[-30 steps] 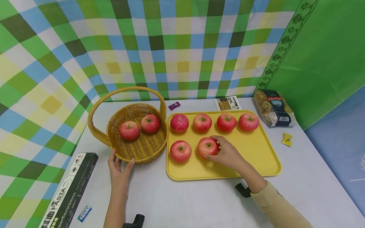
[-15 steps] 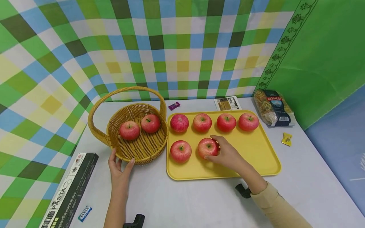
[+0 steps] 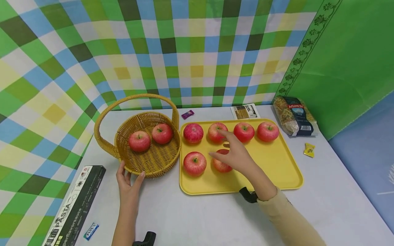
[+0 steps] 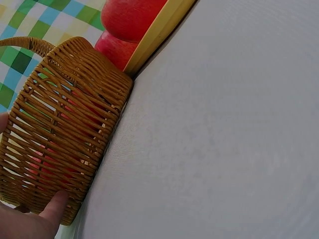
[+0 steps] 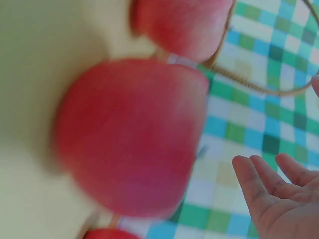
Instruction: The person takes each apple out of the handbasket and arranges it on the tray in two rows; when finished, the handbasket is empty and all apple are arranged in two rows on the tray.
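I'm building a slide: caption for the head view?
Left hand touching a basket of two apples, right hand open over a tray of six.

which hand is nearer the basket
Left. The left hand touches the near side of the basket; the right hand hovers over the tray, off to the basket's right.

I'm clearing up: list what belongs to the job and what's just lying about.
Likely in use: round red apples, brown wicker basket, yellow rectangular tray.

Lying about: clear plastic pasta bag, long black-white box, small purple wrapper, small yellow wrapper, small blue packet, printed card.
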The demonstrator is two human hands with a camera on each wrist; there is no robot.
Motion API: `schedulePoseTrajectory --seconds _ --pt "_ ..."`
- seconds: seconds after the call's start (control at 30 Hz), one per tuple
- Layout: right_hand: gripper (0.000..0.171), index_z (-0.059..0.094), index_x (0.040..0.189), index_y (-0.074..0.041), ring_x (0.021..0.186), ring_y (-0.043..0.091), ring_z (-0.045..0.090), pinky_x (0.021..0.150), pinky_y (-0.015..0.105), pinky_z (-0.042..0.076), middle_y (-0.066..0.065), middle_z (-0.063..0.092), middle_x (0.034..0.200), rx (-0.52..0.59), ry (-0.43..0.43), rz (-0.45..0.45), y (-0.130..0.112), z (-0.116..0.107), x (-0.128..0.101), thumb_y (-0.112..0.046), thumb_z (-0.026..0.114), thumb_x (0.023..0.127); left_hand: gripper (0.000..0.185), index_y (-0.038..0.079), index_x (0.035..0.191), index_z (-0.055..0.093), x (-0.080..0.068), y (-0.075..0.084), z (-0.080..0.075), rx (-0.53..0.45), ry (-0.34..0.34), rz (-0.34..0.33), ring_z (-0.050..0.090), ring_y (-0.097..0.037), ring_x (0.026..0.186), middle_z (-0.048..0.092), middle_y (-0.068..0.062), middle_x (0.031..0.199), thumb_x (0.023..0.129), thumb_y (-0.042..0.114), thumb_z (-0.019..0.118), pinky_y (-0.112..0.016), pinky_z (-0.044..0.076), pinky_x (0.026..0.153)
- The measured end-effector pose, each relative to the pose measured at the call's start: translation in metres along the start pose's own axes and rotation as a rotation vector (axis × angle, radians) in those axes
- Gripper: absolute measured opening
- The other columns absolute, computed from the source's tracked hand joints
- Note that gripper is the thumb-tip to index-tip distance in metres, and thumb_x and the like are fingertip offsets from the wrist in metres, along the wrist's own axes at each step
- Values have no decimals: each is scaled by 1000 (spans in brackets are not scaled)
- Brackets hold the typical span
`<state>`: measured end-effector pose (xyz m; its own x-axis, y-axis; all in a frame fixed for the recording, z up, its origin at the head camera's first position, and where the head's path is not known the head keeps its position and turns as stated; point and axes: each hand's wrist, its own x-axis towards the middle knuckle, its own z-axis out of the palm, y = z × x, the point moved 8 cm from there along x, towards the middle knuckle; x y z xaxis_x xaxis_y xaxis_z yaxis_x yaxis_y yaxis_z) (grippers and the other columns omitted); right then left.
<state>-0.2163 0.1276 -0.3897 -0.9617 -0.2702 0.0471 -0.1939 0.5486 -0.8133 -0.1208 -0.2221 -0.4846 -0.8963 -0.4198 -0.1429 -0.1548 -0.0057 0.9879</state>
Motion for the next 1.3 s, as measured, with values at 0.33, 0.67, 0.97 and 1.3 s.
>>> schedulePoseTrajectory --seconds 0.33,0.67,0.97,1.3 --pt "80 40 145 -20 118 23 52 96 43 49 0 46 139 114 -122 -57 -52 73 26 -43 79 78 85 35 152 13 0 3 2 -28 -12 17 10 -20 145 8 9 157 90 23 70 -44 21 115" --pt "82 41 145 -16 122 22 50 98 33 47 0 46 141 43 -206 -136 -83 147 57 -47 77 78 85 33 152 13 0 4 1 -17 -9 24 12 -21 145 9 7 157 90 23 70 -45 23 114" --pt "87 38 145 -5 127 24 48 101 31 44 9 46 143 96 -243 -159 -96 187 81 -40 81 77 85 34 152 12 -1 4 -1 -16 -3 22 11 -21 145 8 7 157 91 20 69 -46 24 114" --pt "70 50 134 -8 114 8 55 97 23 44 -1 58 126 99 -202 -219 -101 206 102 -30 83 76 84 33 152 13 0 4 0 -26 -2 28 12 -23 145 9 6 157 91 18 69 -47 23 114"
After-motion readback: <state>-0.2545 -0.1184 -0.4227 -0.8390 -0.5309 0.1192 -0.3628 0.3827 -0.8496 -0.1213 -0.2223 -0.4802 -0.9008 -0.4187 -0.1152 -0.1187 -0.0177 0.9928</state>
